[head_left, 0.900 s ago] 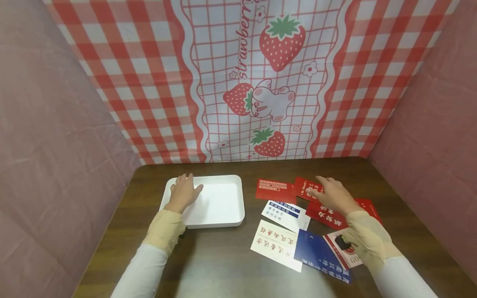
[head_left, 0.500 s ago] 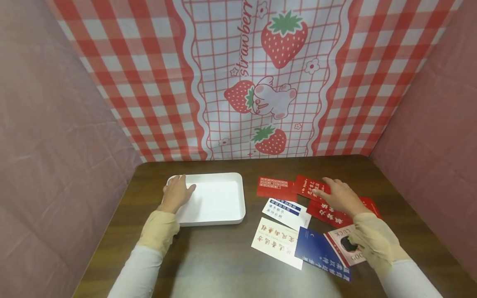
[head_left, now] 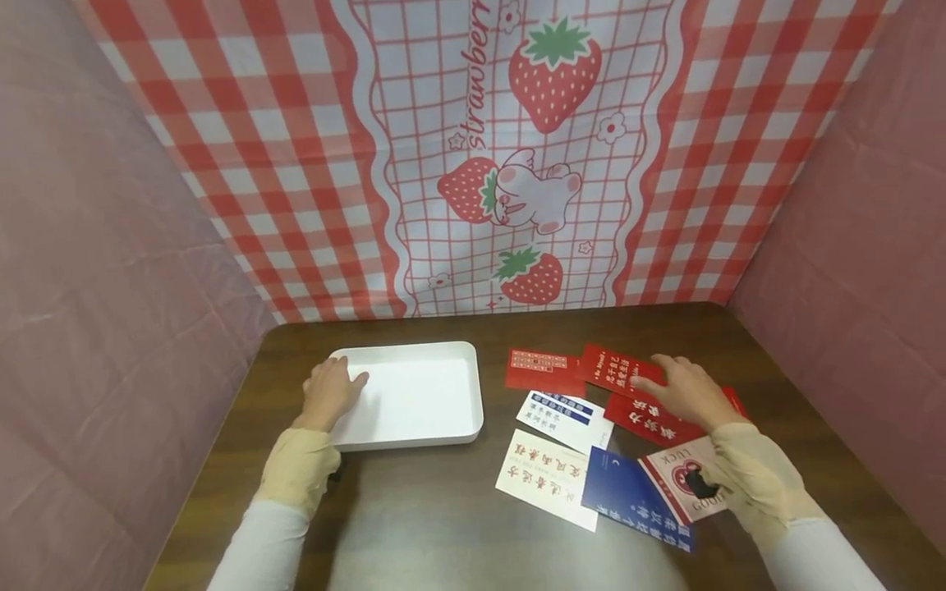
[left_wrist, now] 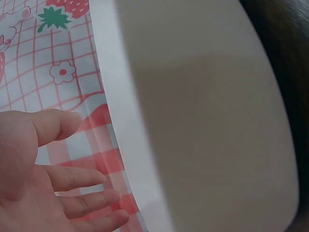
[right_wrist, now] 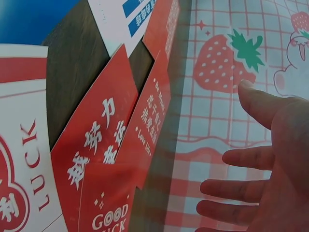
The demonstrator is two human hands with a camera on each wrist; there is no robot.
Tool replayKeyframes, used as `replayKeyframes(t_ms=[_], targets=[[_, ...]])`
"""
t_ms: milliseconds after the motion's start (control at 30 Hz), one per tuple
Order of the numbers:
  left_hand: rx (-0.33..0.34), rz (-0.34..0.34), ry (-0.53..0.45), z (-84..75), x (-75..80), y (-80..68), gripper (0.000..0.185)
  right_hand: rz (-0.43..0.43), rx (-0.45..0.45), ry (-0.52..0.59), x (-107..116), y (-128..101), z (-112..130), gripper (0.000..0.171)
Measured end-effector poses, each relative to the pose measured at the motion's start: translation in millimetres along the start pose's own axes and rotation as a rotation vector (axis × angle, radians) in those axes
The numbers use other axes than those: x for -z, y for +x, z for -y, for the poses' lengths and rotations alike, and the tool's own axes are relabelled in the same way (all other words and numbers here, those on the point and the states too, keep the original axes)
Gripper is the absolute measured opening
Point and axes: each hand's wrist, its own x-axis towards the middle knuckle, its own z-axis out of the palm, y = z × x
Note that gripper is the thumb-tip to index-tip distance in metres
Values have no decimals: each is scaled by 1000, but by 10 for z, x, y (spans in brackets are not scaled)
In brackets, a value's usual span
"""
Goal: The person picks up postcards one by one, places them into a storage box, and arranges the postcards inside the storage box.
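Brown table (head_left: pixel 443 525) | right hand (head_left: pixel 687 392) part-covers red cards (head_left: pixel 643 414) | left hand (head_left: pixel 328 392) on tray (head_left: pixel 414 394)

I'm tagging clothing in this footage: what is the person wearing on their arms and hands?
Both arms wear white long sleeves ending in beige, slightly wrinkled cuffs at the wrists. The left hand and right hand are bare: no gloves, rings or watch show. A small dark object peeks out by the right cuff.
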Motion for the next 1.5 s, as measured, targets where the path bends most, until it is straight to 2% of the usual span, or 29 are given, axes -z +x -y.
replayKeyframes(t_ms=[467,800,1033,1300,1500], targets=[[49,13,-11,168,-37,-60,65,19,-49,19,-12,-90,-206,84],[88,20,-10,252,-14,-72,64,43,-108,-12,-55,-73,-356,87],[78,8,4,297,-15,-88,59,49,-123,-14,-92,-77,-448,87],[81,37,4,350,-6,-111,55,57,-161,-5,-140,-69,-568,89],[88,31,-15,384,-9,-106,56,60,-185,-21,-178,-53,-658,88]])
